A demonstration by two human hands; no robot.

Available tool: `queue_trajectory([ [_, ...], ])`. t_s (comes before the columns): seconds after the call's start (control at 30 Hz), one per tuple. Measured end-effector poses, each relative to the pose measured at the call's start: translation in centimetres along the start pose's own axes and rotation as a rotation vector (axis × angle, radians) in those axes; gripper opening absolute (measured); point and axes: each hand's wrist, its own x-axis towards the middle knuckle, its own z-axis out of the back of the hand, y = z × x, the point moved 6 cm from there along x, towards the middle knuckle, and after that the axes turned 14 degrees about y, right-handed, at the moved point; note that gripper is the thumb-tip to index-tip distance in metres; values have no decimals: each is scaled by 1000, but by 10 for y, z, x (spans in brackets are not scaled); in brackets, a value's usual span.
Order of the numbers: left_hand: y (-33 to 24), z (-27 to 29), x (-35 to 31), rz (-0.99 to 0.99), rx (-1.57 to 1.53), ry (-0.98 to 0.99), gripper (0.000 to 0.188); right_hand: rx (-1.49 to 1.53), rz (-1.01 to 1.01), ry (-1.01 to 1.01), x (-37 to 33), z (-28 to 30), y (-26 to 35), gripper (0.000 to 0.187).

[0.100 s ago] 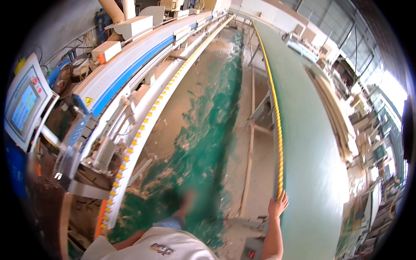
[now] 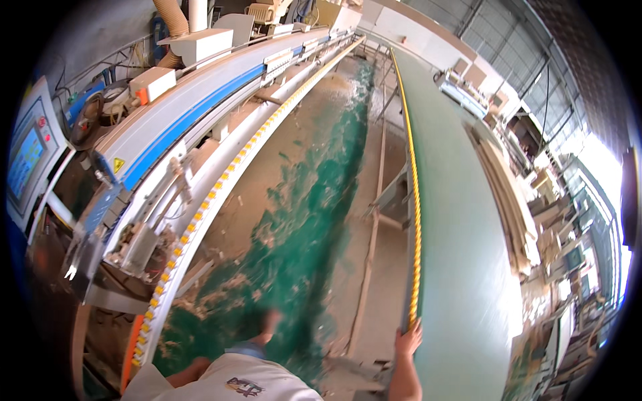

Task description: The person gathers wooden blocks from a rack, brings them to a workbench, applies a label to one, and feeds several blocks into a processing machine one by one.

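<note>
Head view. The right grip (image 2: pixel 408 338) is placed at the near end of a yellow ribbed strip (image 2: pixel 415 267), the fingers being laid over the edge of a long green bench (image 2: pixel 461 234). Whether the strip is pinched or merely touched cannot be told. From the grip, the strip is carried straight ahead along the bench's left edge. To the right of the grip, the bench's smooth top is extended; beyond its right side, ahead of the grip, long pale boards (image 2: pixel 503 194) are stacked. To the left of the grip, a green floor (image 2: pixel 294 220) is seen, strewn with pale debris. Farther left, a white rail (image 2: pixel 179 267) is lined with yellow rollers and backed by a grey machine (image 2: pixel 194 95) marked with a blue stripe. At the far left, a control panel (image 2: pixel 27 160) is mounted. The left hand is not shown; a pale shirt (image 2: pixel 221 381) is seen left of the grip.
</note>
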Motion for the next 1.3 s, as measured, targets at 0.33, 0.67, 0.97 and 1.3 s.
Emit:
queue_trajectory([
  [0.33, -340, 169, 138, -63, 57, -17, 42, 67, 90, 5, 136, 10, 32, 93],
  [0.67, -615, 326, 304, -18, 3, 16, 42, 63, 140, 175, 380, 70, 169, 88],
  [0.97, -904, 420, 369, 26, 1, 3, 67, -160, 400, -169, 723, 80, 312, 96],
  [1.3, -986, 531, 529, -336, -739, 226, 37, 82, 784, 80, 1034, 133, 504, 90],
])
